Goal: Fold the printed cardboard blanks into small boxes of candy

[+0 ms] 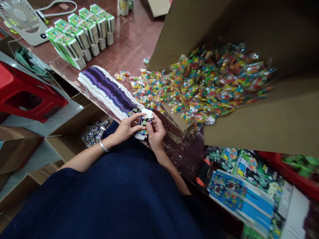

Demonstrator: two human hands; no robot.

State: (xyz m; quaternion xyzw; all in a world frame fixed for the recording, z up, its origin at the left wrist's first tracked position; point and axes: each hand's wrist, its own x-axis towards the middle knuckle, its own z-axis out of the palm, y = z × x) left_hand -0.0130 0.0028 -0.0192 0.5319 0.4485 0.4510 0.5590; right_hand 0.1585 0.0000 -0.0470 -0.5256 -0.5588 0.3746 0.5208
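Both hands hold one small printed candy box [143, 124] at the table's near edge, its white end flaps sticking out. My left hand [129, 127] grips it from the left, fingers across the top and thumb on the printed face. On the other side, my right hand [156, 131] has its thumb on the front and its fingers behind. A fanned row of flat purple-and-white cartons [107, 89] stretches away to the upper left. Just past the hands lies a heap of clear packets of coloured candy [199, 86], spilling from a large cardboard box [249, 129].
Stacks of green cartons [79, 28] stand at the back left beside a white fan [25, 21]. Below the table, an open box holds small filled packs [96, 132]. A red stool [27, 93] is at left. Printed sheets [241, 192] lie at lower right.
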